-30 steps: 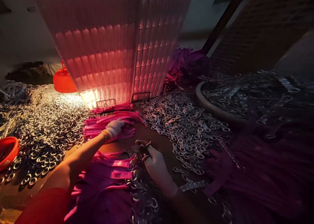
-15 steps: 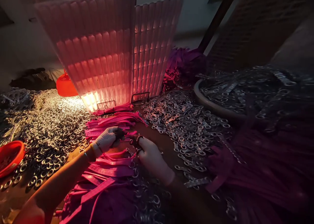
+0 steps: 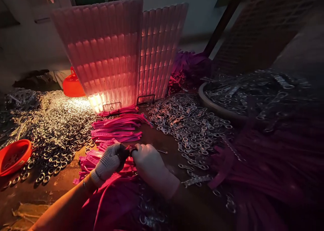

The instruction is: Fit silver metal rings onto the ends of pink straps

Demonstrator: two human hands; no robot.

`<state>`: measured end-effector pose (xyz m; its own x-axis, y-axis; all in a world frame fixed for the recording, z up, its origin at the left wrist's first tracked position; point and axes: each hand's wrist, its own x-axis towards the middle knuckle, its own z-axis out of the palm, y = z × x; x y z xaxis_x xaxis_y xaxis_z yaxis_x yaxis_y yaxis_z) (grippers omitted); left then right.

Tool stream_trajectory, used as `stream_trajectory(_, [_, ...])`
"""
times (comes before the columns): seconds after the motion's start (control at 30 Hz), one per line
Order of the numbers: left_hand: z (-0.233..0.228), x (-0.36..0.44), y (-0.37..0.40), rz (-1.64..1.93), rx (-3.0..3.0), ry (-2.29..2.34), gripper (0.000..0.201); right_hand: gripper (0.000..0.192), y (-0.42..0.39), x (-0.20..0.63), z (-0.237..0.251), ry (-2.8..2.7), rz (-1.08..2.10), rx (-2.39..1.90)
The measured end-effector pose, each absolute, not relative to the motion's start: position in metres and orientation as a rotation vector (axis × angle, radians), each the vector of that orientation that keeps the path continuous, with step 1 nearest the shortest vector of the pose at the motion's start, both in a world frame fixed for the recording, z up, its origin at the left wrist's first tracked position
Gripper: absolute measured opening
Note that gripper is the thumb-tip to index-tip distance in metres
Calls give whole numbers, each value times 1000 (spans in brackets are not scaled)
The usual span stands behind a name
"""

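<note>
Left hand [image 3: 110, 162] and right hand [image 3: 150, 163], both gloved in white, meet mid-way along the brown table [image 3: 159, 139], over flat pink fabric straps [image 3: 115, 135]. Fingers curled, tips close together; cannot tell whether anything is pinched, dark fingertips hide it. Straps lie in overlapping rows, extending towards the table's near edge. Loose silvery metal rings [image 3: 50, 123] heap its left side. Risk, judged: dim light could cause a missed grip; overlap could drag neighbouring straps out of row.

Obscured items, table [image 3: 57, 185].
Left hand [image 3: 108, 163], right hand [image 3: 150, 162]: grip contents too dark to identify. Red bowl [image 3: 24, 158], toward left edge: cropped. Red shade [image 3: 72, 86]: part-hidden behind panel [image 3: 106, 55]. Purple strips [image 3: 263, 167], toward right edge: blurred.
</note>
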<state>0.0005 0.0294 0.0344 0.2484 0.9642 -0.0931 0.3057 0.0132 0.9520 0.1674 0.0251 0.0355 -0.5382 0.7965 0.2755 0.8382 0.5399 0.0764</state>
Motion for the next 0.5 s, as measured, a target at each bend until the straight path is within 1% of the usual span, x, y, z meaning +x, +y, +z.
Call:
stream_trajectory(0.13, [35, 0, 29, 801, 1896, 1327, 28, 21, 25, 170, 33, -2532, -290, -1371])
stream_trajectory(0.2, [32, -1, 32, 704, 2085, 1337, 24, 22, 25, 171, 25, -2497, -291, -1387])
stream_trajectory(0.27, [26, -3, 35, 602, 2169, 1323, 15, 21, 25, 170, 18, -2462, -241, -1431])
stream_trajectory(0.33, [17, -5, 37, 577, 2174, 1306, 11, 20, 24, 169, 12, -2424, -144, -1517])
stream_trajectory(0.5, [-2, -12, 35, 734, 1817, 1230, 21, 26, 20, 170, 21, -2501, 156, -1614])
